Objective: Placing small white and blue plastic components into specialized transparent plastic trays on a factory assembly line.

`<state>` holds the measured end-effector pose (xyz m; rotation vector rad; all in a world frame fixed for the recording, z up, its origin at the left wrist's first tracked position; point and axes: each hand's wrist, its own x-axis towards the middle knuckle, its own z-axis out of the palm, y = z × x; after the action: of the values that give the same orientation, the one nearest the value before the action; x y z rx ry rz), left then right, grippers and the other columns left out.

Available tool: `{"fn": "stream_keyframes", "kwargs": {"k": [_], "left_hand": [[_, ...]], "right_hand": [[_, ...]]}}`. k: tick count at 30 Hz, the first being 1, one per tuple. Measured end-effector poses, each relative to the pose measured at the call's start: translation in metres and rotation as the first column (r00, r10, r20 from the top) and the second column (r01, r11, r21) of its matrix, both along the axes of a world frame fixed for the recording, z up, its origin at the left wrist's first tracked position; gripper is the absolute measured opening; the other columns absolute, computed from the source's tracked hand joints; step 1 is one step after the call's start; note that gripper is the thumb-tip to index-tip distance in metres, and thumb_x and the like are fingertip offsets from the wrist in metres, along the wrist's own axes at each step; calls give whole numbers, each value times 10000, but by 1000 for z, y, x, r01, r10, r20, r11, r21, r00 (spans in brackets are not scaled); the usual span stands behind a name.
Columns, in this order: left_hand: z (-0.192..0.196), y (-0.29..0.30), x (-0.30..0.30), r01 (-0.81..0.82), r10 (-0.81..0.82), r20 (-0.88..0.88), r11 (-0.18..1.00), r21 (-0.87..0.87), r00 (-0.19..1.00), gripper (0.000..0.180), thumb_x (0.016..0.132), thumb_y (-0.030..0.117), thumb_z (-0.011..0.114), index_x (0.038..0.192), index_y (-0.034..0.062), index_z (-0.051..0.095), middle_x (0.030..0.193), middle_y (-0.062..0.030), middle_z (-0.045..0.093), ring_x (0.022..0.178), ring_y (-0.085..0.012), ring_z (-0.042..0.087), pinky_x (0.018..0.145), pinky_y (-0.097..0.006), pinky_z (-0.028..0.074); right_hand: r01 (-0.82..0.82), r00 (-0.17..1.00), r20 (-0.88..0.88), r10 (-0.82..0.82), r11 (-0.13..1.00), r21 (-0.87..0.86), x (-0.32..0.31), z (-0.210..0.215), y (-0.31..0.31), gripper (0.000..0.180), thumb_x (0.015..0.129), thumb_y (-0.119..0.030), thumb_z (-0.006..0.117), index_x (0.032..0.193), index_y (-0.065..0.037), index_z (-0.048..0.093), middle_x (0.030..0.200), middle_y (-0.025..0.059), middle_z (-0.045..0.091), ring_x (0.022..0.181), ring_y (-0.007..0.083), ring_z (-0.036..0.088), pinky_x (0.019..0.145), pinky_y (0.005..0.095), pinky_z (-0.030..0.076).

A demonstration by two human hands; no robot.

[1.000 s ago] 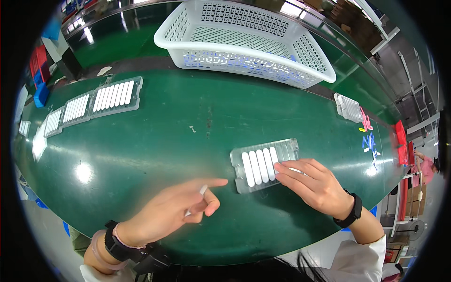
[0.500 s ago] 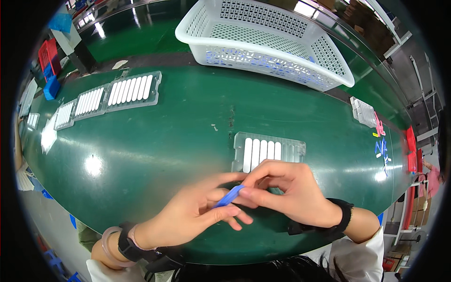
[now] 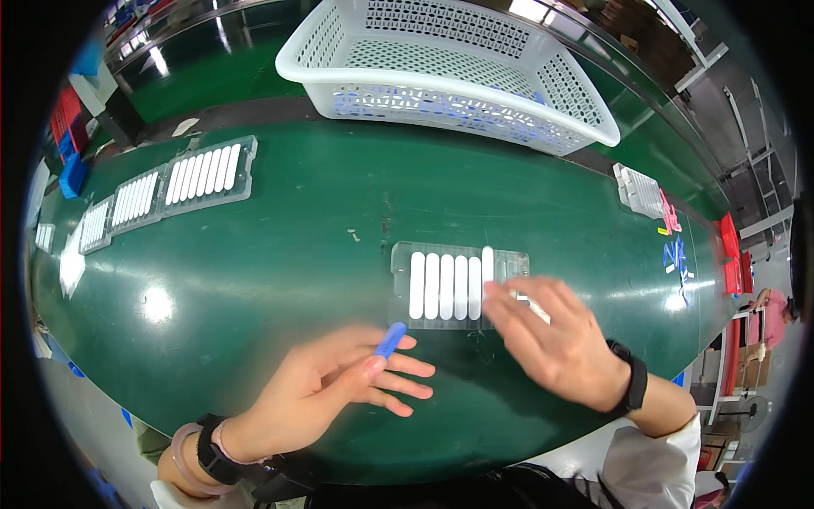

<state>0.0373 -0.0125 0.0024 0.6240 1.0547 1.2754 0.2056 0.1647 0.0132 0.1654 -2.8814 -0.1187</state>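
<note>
Between the thumb and fingers of my left hand (image 3: 318, 369) is a small flat blue plastic piece (image 3: 391, 340) with rounded ends. That hand's other fingers are spread above the green table. At the clear plastic tray (image 3: 400, 254), my right hand (image 3: 551, 343) pinches the lower end of a white rounded strip (image 3: 487, 265). This strip sits slightly higher than the row of white strips (image 3: 446, 287) on its left. To its right are clear slots, partly covered by my fingers. A small white end (image 3: 536, 307) shows among the right fingers, too blurred to name.
A white perforated basket (image 3: 449, 85) stands at the far side of the green table (image 3: 280, 263). Filled clear trays (image 3: 203, 176) line the far left. Another tray (image 3: 638, 192) stands at the far right, near pink pieces (image 3: 670, 216) and blue pieces (image 3: 675, 254).
My hands have moved apart. The right hand has gone forward to the tray, where another white strip now stands in the row. The left keeps the blue piece and has shifted slightly left.
</note>
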Motion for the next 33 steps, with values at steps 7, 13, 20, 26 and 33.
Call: {"fn": "stream_keyframes", "kwargs": {"k": [7,13,20,26,33], "left_hand": [[-5,9,1,272,-268,117,962,-20,956,309,931,129,317,1148,-75,401,1042,-222,544,929,-284,578,755,-337,501],[10,8,15,387,-340,256,907,-165,905,335,943,202,297,1144,-44,403,1046,-185,549,910,-243,584,755,-316,494],[11,13,10,409,-396,109,902,-141,912,342,948,207,266,1172,-18,392,1041,-159,551,885,-191,577,752,-280,471],[38,16,9,377,-390,-65,913,-157,918,325,939,154,281,1175,-54,365,1023,-205,550,884,-252,585,717,-302,473],[64,69,-21,116,30,-790,985,127,612,298,882,63,408,1169,-13,376,978,-128,565,889,-182,553,713,-272,451]], "right_hand": [[182,983,161,-86,442,-878,-4,1,-21,251,742,-29,608,983,24,560,843,78,561,804,169,543,686,271,464],[257,960,275,-46,-238,-937,-12,17,0,99,779,-55,618,803,38,594,733,76,616,637,94,586,593,204,485],[519,843,453,-292,215,-827,-26,0,66,218,700,-72,685,826,60,566,692,73,592,602,112,554,566,227,458],[365,931,257,-260,696,-619,-7,3,38,587,653,-190,710,1119,16,417,1023,152,453,953,316,437,843,382,366],[354,827,-439,-352,932,-80,-41,10,104,399,743,-98,562,1105,15,440,1095,141,487,1066,295,429,925,405,316]]}}
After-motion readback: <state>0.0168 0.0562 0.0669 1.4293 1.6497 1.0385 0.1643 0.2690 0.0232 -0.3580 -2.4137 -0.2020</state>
